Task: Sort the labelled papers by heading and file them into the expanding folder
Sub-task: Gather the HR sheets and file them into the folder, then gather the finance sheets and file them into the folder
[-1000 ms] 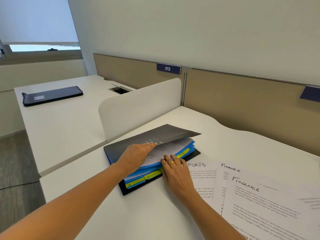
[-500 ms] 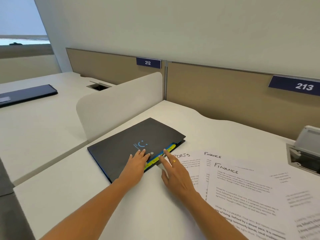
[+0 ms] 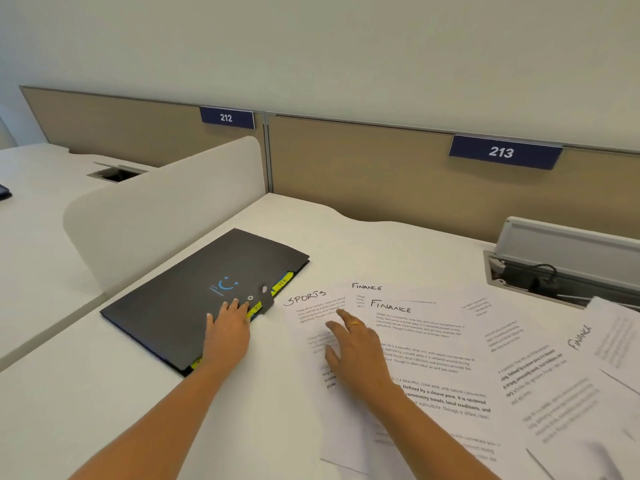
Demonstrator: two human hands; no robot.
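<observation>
1. The folder (image 3: pixel 194 299), whose cover was lifted a second ago, now lies closed. The right hand (image 3: pixel 356 351) has left its edge and moved right, over the papers.
2. The left hand (image 3: pixel 227 332) is still flat on the cover, fingers straight and together, tips near the clasp flap (image 3: pixel 265 297). It grips nothing.
3. The right hand is open, fingers spread and relaxed, with a ring (image 3: pixel 353 323) on one finger. It is above the Sports sheet (image 3: pixel 311 306); whether it touches the paper cannot be told.
4. The folder sits flat on the desk (image 3: pixel 242 410), just left of the papers and near the divider (image 3: pixel 166 202). Yellow tabs (image 3: pixel 282 280) peek out along its right edge.
5. The Sports sheet lies partly under two overlapping Finance sheets (image 3: pixel 415 327). More sheets fan out to the right, one of them a tilted Finance page (image 3: pixel 588 344).
6. An open cable box (image 3: pixel 554 271) is set in the desk behind the papers. Signs 212 (image 3: pixel 227 117) and 213 (image 3: pixel 502 152) hang on the back panel.
</observation>
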